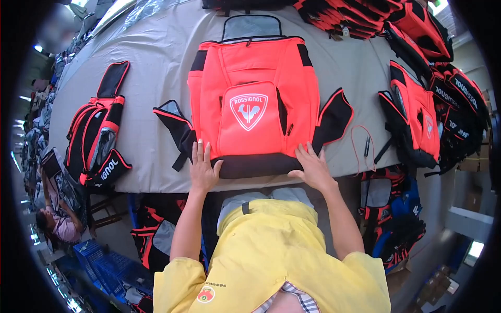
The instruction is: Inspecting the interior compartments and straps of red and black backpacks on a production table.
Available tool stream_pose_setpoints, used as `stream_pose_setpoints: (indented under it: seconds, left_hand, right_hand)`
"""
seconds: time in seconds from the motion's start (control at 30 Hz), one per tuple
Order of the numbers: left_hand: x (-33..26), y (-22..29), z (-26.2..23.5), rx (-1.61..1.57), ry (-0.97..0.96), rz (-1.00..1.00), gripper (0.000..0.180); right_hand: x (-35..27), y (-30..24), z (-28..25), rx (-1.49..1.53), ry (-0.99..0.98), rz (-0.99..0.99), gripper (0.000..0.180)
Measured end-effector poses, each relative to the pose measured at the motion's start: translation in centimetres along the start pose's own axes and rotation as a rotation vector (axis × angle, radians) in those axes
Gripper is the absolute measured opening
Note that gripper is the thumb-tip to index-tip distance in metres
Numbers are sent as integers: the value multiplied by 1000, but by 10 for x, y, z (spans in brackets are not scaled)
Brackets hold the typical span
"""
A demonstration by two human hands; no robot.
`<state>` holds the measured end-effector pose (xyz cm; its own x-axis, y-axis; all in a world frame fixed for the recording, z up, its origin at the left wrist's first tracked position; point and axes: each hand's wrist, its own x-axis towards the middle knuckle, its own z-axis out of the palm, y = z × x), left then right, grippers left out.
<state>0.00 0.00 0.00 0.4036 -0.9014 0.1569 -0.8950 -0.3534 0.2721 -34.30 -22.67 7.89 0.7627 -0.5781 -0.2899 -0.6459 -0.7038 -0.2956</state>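
Observation:
A bright red-orange backpack with a black base lies flat on the cloth-covered table, its printed front facing up. Its grey-lined top flap is folded out at the far end, and black side flaps spread out left and right. My left hand rests on the bag's near left corner, fingers stretched out. On the near right corner lies my right hand, its fingers also apart. Neither hand grips anything.
Another backpack lies on its side at the left. At the right are a red backpack, small thread snips on a red cord, and piled bags. More bags are stacked at the back. A person works at far left.

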Motion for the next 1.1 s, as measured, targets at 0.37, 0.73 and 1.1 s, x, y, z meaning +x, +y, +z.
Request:
stream_pose_setpoints:
  seconds: [0.37, 0.73, 1.1]
  left_hand:
    - [10, 24, 2, 31, 30, -94, 79]
    - [1, 27, 8, -132, 134, -149, 79]
    - [9, 5, 13, -273, 159, -158, 81]
  right_hand:
    - [75, 14, -18, -163, 397, -283, 9]
    - [207, -108, -53, 395, 276, -269, 35]
    - [297, -179, -28, 154, 16, -144, 21]
